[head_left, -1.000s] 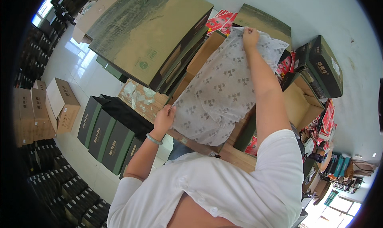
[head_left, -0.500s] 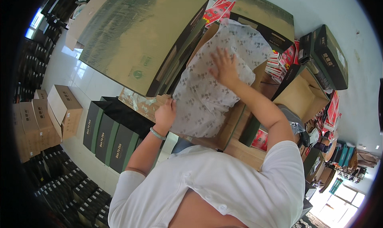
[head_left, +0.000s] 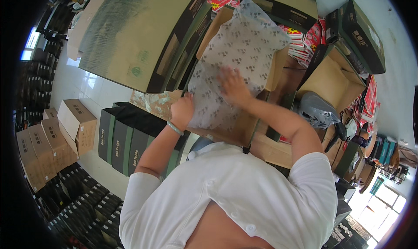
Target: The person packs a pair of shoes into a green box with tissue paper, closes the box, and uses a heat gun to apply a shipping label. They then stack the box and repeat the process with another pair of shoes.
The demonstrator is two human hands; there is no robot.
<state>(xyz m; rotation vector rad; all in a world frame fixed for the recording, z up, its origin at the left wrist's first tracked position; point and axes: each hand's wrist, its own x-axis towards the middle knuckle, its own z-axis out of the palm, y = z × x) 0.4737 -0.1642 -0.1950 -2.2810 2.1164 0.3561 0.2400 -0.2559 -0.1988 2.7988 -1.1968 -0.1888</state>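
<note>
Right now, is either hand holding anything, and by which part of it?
The left hand appears to hold the patterned tissue paper by its left edge, its grip partly hidden. The right hand is spread over the paper, gripping nothing.

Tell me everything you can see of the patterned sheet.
The thin, whitish, slightly see-through sheet looks like tissue paper, printed with small dark motifs. It lies creased across an open cardboard box. The right hand, blurred, spreads over it; the left hand is at its left edge, grip unclear.
</note>
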